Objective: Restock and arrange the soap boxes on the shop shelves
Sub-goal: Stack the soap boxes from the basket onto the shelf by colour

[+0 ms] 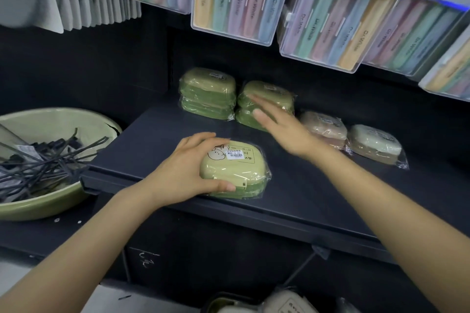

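My left hand (183,170) grips the green box (234,170) at centre, steadying it on the shelf (318,198); my right hand (277,127) reaches flat, holding nothing, toward the back stack (264,104).

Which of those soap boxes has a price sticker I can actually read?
The green box at the shelf's front edge, gripped by the left hand. Its white sticker faces up; the boxes behind show none legible.

Both forearms are bare, no sleeves in view. The left hand (188,170) and right hand (282,127) wear nothing.
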